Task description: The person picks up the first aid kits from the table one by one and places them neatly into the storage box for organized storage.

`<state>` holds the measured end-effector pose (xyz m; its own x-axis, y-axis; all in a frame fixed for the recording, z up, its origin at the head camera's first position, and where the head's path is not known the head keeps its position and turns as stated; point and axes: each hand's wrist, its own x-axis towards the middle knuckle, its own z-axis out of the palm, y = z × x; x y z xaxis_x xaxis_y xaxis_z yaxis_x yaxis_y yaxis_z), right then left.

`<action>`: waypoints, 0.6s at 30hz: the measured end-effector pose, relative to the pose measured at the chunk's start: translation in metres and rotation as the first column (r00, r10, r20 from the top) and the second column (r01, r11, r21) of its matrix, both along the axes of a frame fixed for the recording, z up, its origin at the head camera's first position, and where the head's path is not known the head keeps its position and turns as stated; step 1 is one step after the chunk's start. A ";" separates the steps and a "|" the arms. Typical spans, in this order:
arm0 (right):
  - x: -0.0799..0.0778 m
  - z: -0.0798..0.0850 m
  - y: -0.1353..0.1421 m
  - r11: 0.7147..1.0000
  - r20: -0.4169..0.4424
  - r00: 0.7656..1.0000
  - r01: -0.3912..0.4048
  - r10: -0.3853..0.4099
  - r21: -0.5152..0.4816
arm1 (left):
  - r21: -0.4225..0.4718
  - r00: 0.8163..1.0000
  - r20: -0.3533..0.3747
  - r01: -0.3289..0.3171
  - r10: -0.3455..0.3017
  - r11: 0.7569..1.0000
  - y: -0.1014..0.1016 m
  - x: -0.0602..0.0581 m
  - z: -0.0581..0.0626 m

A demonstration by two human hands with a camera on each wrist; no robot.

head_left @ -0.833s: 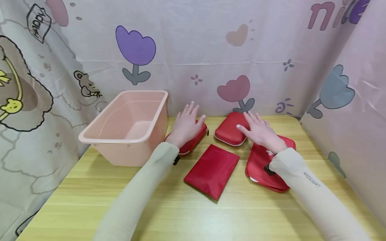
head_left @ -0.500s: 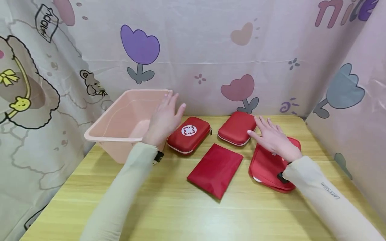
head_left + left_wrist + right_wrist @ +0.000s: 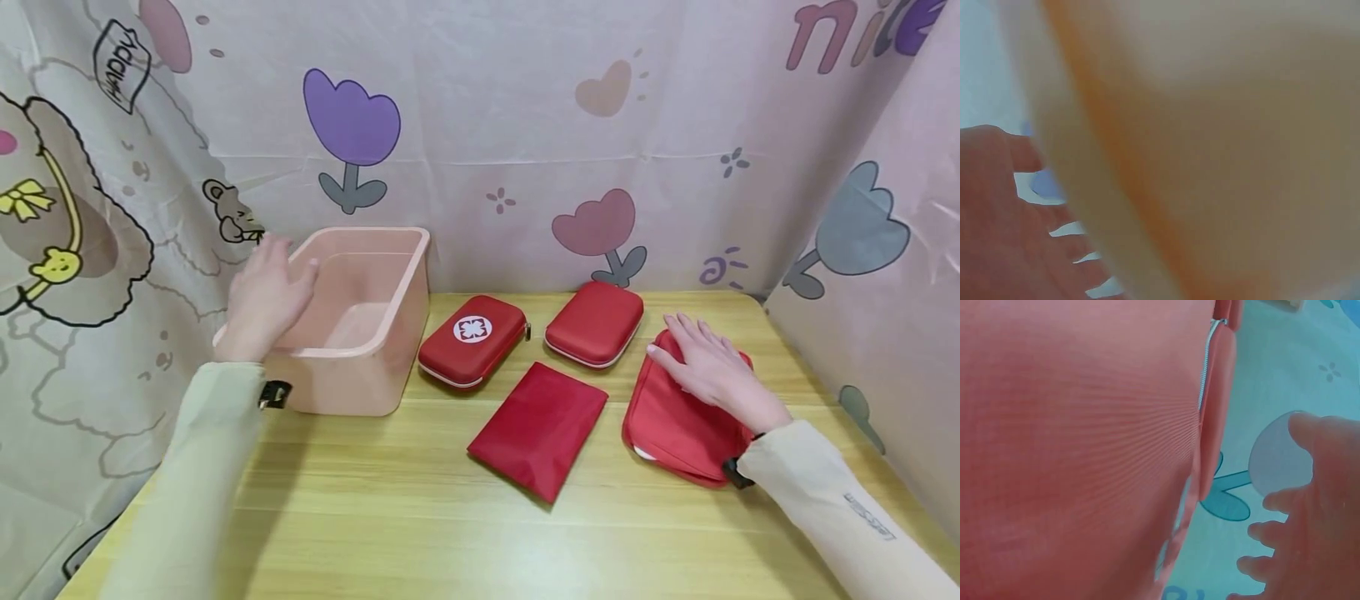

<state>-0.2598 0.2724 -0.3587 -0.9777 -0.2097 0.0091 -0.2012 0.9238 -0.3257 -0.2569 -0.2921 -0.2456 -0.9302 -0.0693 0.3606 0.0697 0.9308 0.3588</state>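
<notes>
My left hand (image 3: 264,302), fingers straight, is over the left rim of a pink plastic tub (image 3: 337,379) in the head view. That tub's wall (image 3: 1210,156) blurs across most of the left wrist view, hiding the fingertips of the hand (image 3: 1004,225). At the right, my right hand (image 3: 716,367) reaches flat-fingered over a soft red pouch (image 3: 678,425), holding nothing. The pouch's fabric (image 3: 1072,444) fills the left of the right wrist view, with my spread hand (image 3: 1322,512) beside it.
Between the hands lie a red zip case (image 3: 468,354) with a white round emblem, a plain red zip case (image 3: 596,323) and a flat dark-red packet (image 3: 540,433). A printed curtain (image 3: 487,100) surrounds the back and sides of the wooden table (image 3: 420,517).
My left hand has swept left from above the emblem case, across the tub to its left side, uncovering the case. My right hand has shifted slightly right and down over the pouch.
</notes>
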 end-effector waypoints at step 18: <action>0.014 -0.014 0.021 1.000 0.011 1.000 0.015 -0.015 -0.026 | 0.314 0.885 0.457 -0.071 -0.085 0.947 -0.095 0.007 -0.030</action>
<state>-0.2460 0.2936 -0.3732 -0.9809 -0.1946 0.0033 -0.1833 0.9180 -0.3517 -0.2496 -0.3869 -0.2755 -0.9842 -0.0988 -0.1467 -0.1695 0.7640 0.6226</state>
